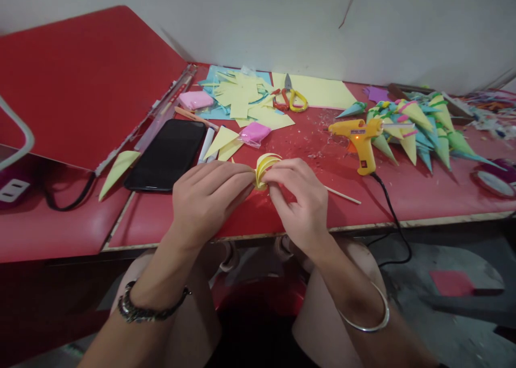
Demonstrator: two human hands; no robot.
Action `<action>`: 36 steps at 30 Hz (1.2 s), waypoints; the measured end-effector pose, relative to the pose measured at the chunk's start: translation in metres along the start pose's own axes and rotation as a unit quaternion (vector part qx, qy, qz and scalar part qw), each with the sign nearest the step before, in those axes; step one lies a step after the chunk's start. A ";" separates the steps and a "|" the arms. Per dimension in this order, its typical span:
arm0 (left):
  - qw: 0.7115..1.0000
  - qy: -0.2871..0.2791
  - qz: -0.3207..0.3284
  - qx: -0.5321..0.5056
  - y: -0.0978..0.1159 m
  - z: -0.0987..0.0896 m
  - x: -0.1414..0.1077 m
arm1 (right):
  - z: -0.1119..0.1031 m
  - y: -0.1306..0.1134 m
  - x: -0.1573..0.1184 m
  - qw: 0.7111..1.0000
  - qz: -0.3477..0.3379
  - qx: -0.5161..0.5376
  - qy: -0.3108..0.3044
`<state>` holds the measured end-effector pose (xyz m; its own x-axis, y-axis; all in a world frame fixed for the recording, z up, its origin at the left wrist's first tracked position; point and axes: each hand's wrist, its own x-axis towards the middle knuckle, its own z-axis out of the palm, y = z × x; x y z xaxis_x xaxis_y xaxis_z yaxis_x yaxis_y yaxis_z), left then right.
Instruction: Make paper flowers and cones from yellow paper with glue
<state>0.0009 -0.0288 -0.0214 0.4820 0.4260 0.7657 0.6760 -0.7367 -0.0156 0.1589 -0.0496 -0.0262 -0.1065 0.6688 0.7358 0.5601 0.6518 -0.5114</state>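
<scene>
Curled strips of yellow paper (266,165) are pinched between both hands above the front part of the red table. My left hand (212,198) closes on their left side, its fingertips partly hidden behind the hand. From the right, my right hand (300,198) grips the same paper between thumb and fingers. Just behind them lie yellow paper triangles (221,143) and a pink clay packet (255,134). A thin wooden stick (342,195) rests to the right of my right hand.
A yellow glue gun (358,136) with a black cord lies at the right, before green, yellow and blue paper cones (427,126). A black phone (167,154) is on the left. Scissors (289,98) and paper scraps (242,93) lie at the back.
</scene>
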 end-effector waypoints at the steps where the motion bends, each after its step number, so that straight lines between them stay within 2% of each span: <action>1: 1.000 0.002 0.001 -0.001 0.000 0.000 0.000 | 0.000 0.000 0.000 1.000 0.000 0.000 -0.001; 10: 1.000 -0.001 -0.012 -0.004 0.000 0.001 -0.001 | 0.001 -0.001 0.002 0.999 0.016 0.031 0.030; 17: 1.000 0.007 0.010 -0.005 0.000 0.000 0.001 | 0.000 -0.001 0.002 1.000 0.000 0.022 0.007; 24: 0.998 0.004 -0.054 -0.028 -0.001 0.001 0.002 | -0.001 0.003 0.001 0.999 0.034 0.014 0.013; 28: 0.996 0.017 -0.074 -0.056 -0.001 0.001 0.002 | -0.003 0.005 0.001 0.999 0.045 0.013 -0.007; 31: 0.994 0.008 -0.076 -0.076 -0.002 0.000 0.003 | -0.007 0.004 0.002 0.998 0.035 0.013 -0.044; 36: 0.996 0.008 -0.083 -0.042 -0.004 -0.002 0.004 | -0.019 0.008 0.006 0.996 0.028 -0.018 -0.083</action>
<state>-0.0007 -0.0251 -0.0172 0.3573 0.5375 0.7638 0.6968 -0.6980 0.1652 0.1783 -0.0469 -0.0171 -0.2067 0.7555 0.6217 0.5971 0.6008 -0.5315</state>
